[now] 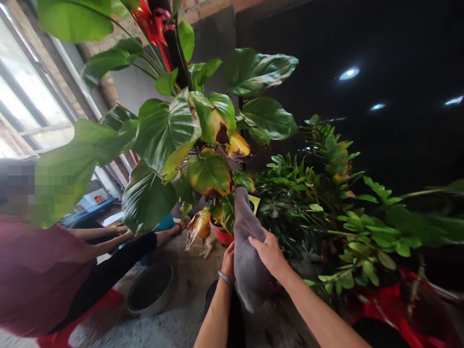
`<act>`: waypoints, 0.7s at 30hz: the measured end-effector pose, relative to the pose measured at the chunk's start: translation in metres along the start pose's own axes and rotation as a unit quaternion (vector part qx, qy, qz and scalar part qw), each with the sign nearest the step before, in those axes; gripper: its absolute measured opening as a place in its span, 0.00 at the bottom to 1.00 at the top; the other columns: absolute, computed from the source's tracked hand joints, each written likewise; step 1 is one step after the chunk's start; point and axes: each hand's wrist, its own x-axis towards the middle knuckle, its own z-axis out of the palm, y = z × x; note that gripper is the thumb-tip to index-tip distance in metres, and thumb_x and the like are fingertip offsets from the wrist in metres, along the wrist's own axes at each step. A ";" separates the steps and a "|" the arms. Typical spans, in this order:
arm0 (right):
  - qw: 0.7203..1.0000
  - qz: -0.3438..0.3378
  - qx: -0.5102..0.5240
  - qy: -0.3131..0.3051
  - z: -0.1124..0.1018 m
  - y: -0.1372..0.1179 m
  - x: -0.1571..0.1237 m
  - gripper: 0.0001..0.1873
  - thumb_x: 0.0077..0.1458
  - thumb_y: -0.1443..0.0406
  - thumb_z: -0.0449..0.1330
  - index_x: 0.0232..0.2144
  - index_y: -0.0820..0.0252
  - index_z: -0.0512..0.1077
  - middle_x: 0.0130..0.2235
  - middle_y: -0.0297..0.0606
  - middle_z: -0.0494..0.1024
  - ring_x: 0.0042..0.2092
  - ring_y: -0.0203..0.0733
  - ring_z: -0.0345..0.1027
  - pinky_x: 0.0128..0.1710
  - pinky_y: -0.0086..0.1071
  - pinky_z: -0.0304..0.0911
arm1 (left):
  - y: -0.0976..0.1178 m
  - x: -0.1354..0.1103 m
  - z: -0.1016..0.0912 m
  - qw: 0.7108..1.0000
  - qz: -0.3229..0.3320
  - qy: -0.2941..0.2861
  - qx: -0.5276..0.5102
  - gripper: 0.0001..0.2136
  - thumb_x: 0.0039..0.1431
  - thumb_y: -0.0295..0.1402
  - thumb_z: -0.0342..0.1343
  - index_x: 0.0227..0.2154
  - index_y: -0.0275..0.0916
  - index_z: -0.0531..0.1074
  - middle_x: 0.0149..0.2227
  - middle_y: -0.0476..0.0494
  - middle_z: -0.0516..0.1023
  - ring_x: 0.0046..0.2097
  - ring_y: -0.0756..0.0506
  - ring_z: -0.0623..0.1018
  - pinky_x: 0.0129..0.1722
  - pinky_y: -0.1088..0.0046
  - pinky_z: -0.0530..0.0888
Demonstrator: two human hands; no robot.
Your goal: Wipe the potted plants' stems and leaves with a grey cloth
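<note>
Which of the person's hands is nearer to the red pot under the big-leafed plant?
Left. The left hand grips the grey cloth just below the red pot; the right hand holds the cloth's far side, further from it.

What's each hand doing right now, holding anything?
Left hand: closed on the grey cloth, gripping its left edge.
Right hand: fingers closed over the same cloth.

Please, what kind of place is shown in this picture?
Probably an indoor corner for potted plants, perhaps in a shop or home. A large-leaved plant in a red pot stands by a brick wall and a window, with bushier plants beside it.
</note>
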 end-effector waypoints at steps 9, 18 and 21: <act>0.993 0.088 0.051 -0.056 -0.034 0.025 -0.077 0.15 0.35 0.59 0.61 0.28 0.59 0.79 0.29 0.40 0.83 0.36 0.55 0.76 0.38 0.41 0.70 | -0.003 -0.001 0.000 0.998 -0.014 -0.016 -0.055 0.22 0.28 0.28 0.65 0.35 0.37 0.80 0.34 0.41 0.83 0.38 0.42 0.79 0.37 0.70 0.72; 0.941 0.130 0.220 0.223 -0.096 0.006 -0.019 0.13 0.27 0.57 0.64 0.20 0.58 0.74 0.22 0.40 0.80 0.30 0.52 0.75 0.33 0.40 0.69 | -0.004 -0.017 0.019 0.999 -0.011 -0.030 -0.005 0.19 0.30 0.29 0.68 0.32 0.36 0.78 0.38 0.38 0.81 0.40 0.42 0.78 0.35 0.70 0.72; 0.941 0.208 0.219 0.155 -0.080 0.035 -0.045 0.11 0.26 0.57 0.63 0.15 0.58 0.74 0.18 0.42 0.77 0.25 0.52 0.73 0.29 0.42 0.68 | -0.002 -0.027 0.009 0.996 -0.021 -0.030 0.087 0.21 0.30 0.30 0.68 0.35 0.36 0.79 0.41 0.35 0.81 0.43 0.38 0.78 0.34 0.70 0.71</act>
